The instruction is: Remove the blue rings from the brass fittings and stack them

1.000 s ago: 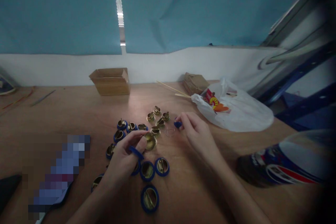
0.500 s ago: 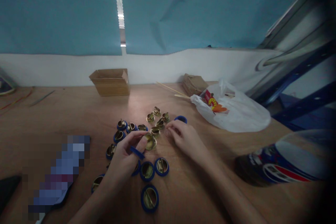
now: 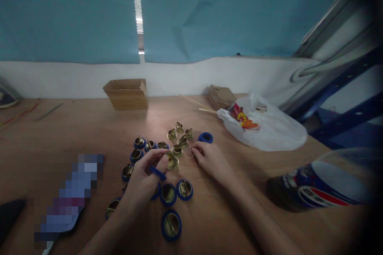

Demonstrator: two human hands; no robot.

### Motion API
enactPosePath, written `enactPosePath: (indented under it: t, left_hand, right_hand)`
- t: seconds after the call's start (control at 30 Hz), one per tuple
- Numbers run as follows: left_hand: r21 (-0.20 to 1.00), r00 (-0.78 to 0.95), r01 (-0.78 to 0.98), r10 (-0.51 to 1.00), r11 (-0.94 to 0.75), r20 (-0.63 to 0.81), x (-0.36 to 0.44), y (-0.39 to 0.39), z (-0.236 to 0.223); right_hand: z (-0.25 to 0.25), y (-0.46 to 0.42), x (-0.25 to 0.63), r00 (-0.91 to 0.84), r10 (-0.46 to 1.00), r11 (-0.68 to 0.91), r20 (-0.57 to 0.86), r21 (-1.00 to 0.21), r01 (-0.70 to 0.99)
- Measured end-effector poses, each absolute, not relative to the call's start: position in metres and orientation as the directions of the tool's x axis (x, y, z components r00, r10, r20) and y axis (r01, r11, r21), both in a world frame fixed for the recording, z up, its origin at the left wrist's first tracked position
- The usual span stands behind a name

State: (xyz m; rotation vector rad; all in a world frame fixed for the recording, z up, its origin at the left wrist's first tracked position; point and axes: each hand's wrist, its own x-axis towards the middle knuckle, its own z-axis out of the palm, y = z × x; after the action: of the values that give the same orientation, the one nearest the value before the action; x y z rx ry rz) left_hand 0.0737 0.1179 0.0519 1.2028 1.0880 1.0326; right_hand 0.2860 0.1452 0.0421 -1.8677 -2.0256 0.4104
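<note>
My left hand (image 3: pixel 144 175) is closed, pinching a brass-coloured round metal cap (image 3: pixel 172 161) between thumb and fingers. A blue ring (image 3: pixel 158 173) also sits in that hand, seen edge-on by the thumb. The fingertips of my right hand (image 3: pixel 213 162) pinch the edge of a thin clear disc (image 3: pixel 189 152) low over the table. Just beyond that hand a blue ring (image 3: pixel 205 138) lies on the wood. Several bare brass pieces (image 3: pixel 182 140) stand between and beyond my hands. Blue-rimmed brass pieces (image 3: pixel 168 194) lie around my left hand, some partly hidden by it.
An open cardboard box (image 3: pixel 130 97) stands at the wall, with a brown paper packet (image 3: pixel 221 96) farther right. A white plastic bag (image 3: pixel 275 127) and thin sticks (image 3: pixel 208 110) lie at right. A Pepsi bottle (image 3: pixel 311 191) rests near right; a blurred-out flat object (image 3: pixel 70 195) lies at left.
My right hand has put the blue ring down on the table, moved left and nearer, and pinched the clear disc. My left hand has kept its hold on the brass cap.
</note>
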Motion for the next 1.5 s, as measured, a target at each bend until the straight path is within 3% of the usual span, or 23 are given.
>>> enactPosePath:
  t: [0.23,0.5,0.67,0.8,0.87,1.07,1.2,1.5]
  left_hand:
    - [0.997,0.176,-0.032,0.983,0.066,-0.06,0.074,0.117,0.049]
    - [0.999,0.173,-0.003,0.984,0.036,-0.034,0.075,0.116,0.05]
    - [0.998,0.114,-0.013,0.991,-0.063,0.064,0.078,0.114,0.048]
    - [0.984,0.095,0.055,0.982,-0.171,0.166,0.078,0.112,0.043]
    - [0.96,0.09,0.125,0.966,-0.251,0.241,0.077,0.112,0.04]
    - [0.72,0.141,0.42,0.823,-0.552,0.549,0.073,0.112,0.034]
    - [0.599,0.215,0.493,0.756,-0.631,0.618,0.072,0.106,0.033]
    - [0.647,0.273,0.384,0.75,-0.659,0.602,0.07,0.097,0.028]
  right_hand:
    - [0.043,0.143,0.284,-0.054,0.995,0.086,0.083,-0.453,0.887]
    - [0.051,0.139,0.278,-0.081,0.984,0.158,0.158,-0.568,0.808]
    - [0.057,0.13,0.263,-0.189,0.964,0.264,0.185,-0.699,0.665]
    - [0.06,0.123,0.251,-0.215,0.961,0.245,0.172,-0.891,0.382]
    - [0.061,0.12,0.247,-0.217,0.963,0.219,0.16,-0.932,0.287]
    - [0.057,0.114,0.24,-0.198,0.964,0.221,0.178,-0.949,0.226]
    - [0.055,0.111,0.238,-0.242,0.946,0.278,0.217,-0.926,0.255]
    - [0.054,0.109,0.238,-0.265,0.94,0.303,0.214,-0.881,0.363]
